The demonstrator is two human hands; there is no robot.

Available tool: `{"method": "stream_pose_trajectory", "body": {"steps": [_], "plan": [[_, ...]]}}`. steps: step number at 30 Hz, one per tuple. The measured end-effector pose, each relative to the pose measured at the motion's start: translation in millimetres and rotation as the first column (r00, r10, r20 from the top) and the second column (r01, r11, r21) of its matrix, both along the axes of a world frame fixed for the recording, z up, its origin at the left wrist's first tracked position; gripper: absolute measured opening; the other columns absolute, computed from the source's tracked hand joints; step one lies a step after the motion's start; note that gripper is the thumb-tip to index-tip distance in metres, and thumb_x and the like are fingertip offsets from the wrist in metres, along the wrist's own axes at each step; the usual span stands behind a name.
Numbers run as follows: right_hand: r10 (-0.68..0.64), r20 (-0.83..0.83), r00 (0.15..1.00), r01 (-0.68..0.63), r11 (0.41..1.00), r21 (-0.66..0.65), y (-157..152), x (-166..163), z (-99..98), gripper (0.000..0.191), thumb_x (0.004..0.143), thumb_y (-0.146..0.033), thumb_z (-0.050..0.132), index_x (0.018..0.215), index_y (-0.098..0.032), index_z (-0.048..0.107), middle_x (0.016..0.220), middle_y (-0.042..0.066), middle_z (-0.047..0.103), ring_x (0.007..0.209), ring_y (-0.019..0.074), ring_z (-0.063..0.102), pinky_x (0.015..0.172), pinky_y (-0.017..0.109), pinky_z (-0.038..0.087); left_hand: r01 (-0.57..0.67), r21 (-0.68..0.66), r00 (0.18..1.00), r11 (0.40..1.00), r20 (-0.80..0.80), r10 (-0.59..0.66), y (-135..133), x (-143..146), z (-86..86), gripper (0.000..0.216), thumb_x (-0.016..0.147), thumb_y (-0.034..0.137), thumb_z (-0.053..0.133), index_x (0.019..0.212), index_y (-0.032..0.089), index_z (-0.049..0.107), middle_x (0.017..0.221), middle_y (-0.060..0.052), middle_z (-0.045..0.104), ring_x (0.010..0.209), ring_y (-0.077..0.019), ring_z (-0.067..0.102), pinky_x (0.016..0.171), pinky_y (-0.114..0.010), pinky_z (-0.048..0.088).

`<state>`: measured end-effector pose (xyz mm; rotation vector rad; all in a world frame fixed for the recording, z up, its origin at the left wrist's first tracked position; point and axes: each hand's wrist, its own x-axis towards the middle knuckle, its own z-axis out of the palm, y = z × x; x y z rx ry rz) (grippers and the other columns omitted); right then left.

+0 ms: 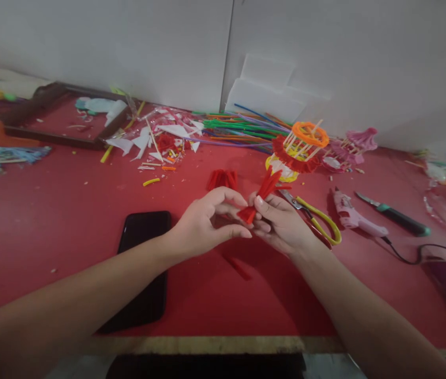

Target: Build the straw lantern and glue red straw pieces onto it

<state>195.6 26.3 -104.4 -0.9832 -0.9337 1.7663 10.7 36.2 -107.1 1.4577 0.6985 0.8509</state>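
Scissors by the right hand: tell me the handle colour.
Yellow; the scissors show best in the head view.

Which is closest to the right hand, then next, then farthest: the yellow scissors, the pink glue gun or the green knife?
From the right hand, which pinches the red bundle together with the left hand:
1. Yellow scissors, right beside it, by the wrist.
2. Pink glue gun, further to the right.
3. Green knife, farthest right, past the glue gun.

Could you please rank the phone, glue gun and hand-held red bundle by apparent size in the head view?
1. black phone, clearly largest.
2. pink glue gun and held red bundle: about alike, so unranked.
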Motion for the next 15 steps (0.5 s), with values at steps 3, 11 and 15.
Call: {"method": "stream_pose_trajectory", "body": {"steps": [3,11,15], "plan": [[-0.085,-0.002,0.996,0.085,0.996,0.038,-2,-4,-0.8,0.043,0.065,-0.051,0.085,0.07,-0.02,0.056,0.054,-0.009,0.049,0.039,0.0026,0.034,0.038,0.018,0.025,-0.191,0.222,0.965,0.956,-0.137,0.225,-2,0,-0.4,0.035,0.07,0.029,0.085,0.094,0.021,0.06,0.09,-0.003,0.078,0.087,-0.0186,0.076,0.077,-0.024,0.06],[-0.283,0.118,0.952,0.234,0.919,0.316,-5,-6,-12.1,0.03,0.081,-0.048,0.075,0.082,-0.021,0.063,0.053,-0.007,0.054,0.043,0.006,0.047,0.043,0.019,0.036,-0.253,0.244,0.939,0.936,-0.171,0.298,-2,4,-2.0,0.024,0.08,0.026,0.074,0.102,0.017,0.07,0.101,-0.006,0.079,0.092,-0.0182,0.077,0.082,-0.023,0.061],[-0.264,0.243,0.933,0.152,0.905,0.398,-6,-1,-13.0,0.029,0.086,-0.049,0.069,0.082,-0.02,0.064,0.052,-0.007,0.051,0.044,0.0064,0.046,0.044,0.02,0.036,-0.209,0.208,0.955,0.956,-0.169,0.245,3,2,-7.9,0.018,0.081,0.028,0.071,0.094,0.014,0.072,0.093,-0.008,0.08,0.086,-0.0189,0.077,0.08,-0.025,0.062]]}}
